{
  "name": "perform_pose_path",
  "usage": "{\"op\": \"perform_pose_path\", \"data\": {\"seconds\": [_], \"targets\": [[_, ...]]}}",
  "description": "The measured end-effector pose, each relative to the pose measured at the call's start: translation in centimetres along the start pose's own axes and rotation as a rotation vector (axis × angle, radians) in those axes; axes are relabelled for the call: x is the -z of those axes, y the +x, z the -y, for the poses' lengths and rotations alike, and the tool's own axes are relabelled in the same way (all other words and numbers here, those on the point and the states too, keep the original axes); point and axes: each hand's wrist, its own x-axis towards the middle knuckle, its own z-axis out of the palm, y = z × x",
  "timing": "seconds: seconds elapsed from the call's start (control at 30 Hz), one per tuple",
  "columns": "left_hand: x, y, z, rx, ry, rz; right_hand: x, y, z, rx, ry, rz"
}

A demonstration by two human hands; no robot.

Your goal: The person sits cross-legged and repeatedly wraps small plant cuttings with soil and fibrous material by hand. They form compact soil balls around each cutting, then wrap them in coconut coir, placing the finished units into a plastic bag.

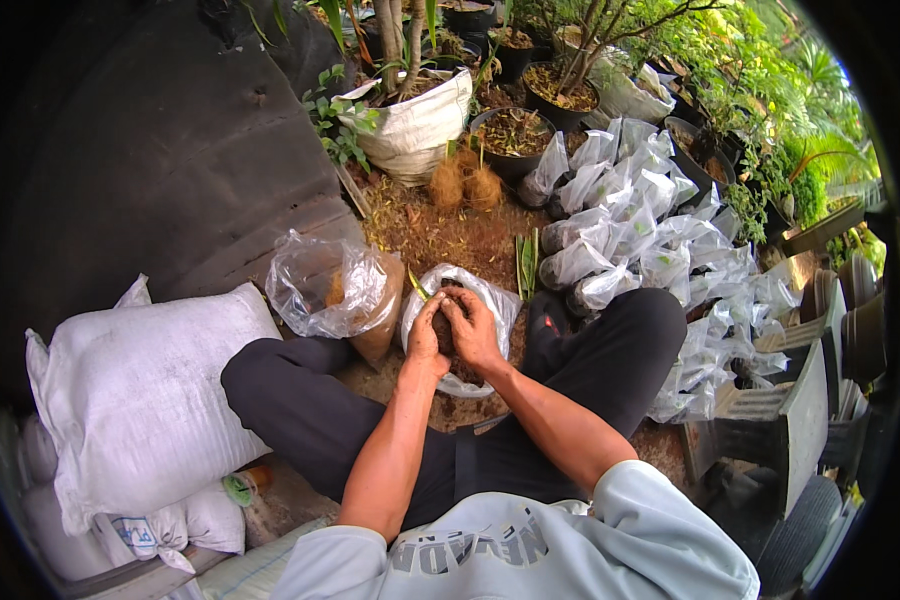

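My two hands are together, cupped around a dark clump (446, 333), which looks like moist soil. The left hand (426, 338) closes on its left side and the right hand (475, 332) on its right side, and the fingertips come close to each other at the far end. The clump is above the white bag (505, 306), between my bent legs. From the far side of my left fingers a green leaf (418, 287) comes out; its lower end is hidden, so I cannot tell if it sits in the clump or only beside it.

I judge the clump to be light enough for two hands, soft, and easy to crumble. It is not slippery, I think, but it can break if I press with only a few fingertips. The better hold is with both palms, low and wide, with even and gentle pressure. The leaf seems rather firm, but it may bend or crease, so I should not carry the weight by it.

The leaf points to the far left, and its long axis runs on a slant from my fingertips to that side. How steeply it rises, I cannot tell from this view. Of the clump I see only a narrow strip between my hands, running from near to far; its full shape is covered.
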Motion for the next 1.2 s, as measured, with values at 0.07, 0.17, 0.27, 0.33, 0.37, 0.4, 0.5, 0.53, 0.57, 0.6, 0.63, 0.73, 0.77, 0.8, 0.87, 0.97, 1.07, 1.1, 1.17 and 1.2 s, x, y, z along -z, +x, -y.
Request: {"op": "perform_pose_path", "data": {"seconds": [0.07, 0.17, 0.27, 0.33, 0.37, 0.4, 0.5, 0.53, 0.57, 0.6, 0.63, 0.73, 0.77, 0.8, 0.87, 0.97, 1.07, 1.1, 1.17, 1.2], "targets": [[-0.2, -0.1, 0.1, -0.024, 0.023, 0.03, 0.0, -0.3, 0.1, 0.033, -0.055, -0.006], [-0.5, -0.3, 0.0, -0.029, 0.04, -0.006, -0.2, -0.3, 0.1, 0.097, -0.099, 0.006], [-0.8, -0.4, -0.2, -0.049, 0.02, -0.042, -0.7, -0.1, 0.1, 0.07, -0.17, 0.007], [-0.9, -0.4, -0.2, -0.035, -0.004, -0.02, -1.1, 0.1, 0.2, 0.166, -0.175, -0.07], [-0.8, -0.4, -0.2, -0.069, 0.012, -0.047, -1.1, 0.0, 0.3, 0.235, -0.197, -0.099], [-0.8, -0.4, -0.2, -0.064, 0.007, -0.076, -1.1, 0.0, 0.4, 0.173, -0.191, -0.056], [-0.6, -0.5, -0.1, -0.081, 0.01, -0.11, -0.8, -0.4, 0.6, 0.16, -0.186, 0.029], [-0.6, -0.5, -0.1, -0.054, -0.007, -0.156, -0.5, -0.5, 0.6, 0.08, -0.181, 0.073], [-0.5, -0.5, -0.1, 0.009, -0.006, -0.219, -0.4, -0.5, 0.6, 0.047, -0.172, 0.096], [-0.5, -0.4, -0.2, -0.056, 0.027, -0.155, -0.4, -0.3, 0.5, -0.015, -0.179, 0.131], [-0.4, -0.4, -0.3, -0.072, 0.039, -0.155, -0.3, -0.2, 0.4, -0.056, -0.15, 0.128], [-0.2, 0.0, -0.4, -0.064, 0.03, -0.102, -0.7, 0.5, 0.0, 0.042, -0.218, -0.063], [-0.1, 0.2, -0.3, -0.053, 0.02, -0.109, -0.8, 0.6, -0.1, 0.141, -0.317, -0.137], [0.1, 0.4, -0.2, -0.057, 0.012, -0.099, -1.0, 0.5, -0.2, 0.102, -0.28, -0.08], [0.3, 0.6, 0.3, -0.097, -0.068, -0.002, -1.2, 0.0, -0.2, 0.112, -0.205, -0.013], [0.5, 0.6, 0.7, -0.066, -0.01, -0.086, -1.2, -0.8, 0.2, 0.112, -0.218, -0.03], [0.4, 0.7, 0.2, -0.091, -0.027, -0.036, -0.7, -0.3, 0.5, 0.132, -0.271, 0.032], [0.2, 0.8, -0.2, -0.104, 0.018, -0.026, -0.6, 0.2, 0.6, 0.046, -0.106, 0.024], [-0.1, 0.8, -0.7, -0.123, 0.08, -0.048, -0.6, 1.3, 0.6, -0.122, 0.275, -0.02], [-0.3, 0.8, -0.8, -0.178, 0.036, -0.011, -0.8, 1.7, 0.5, -0.146, 0.418, -0.107]]}}
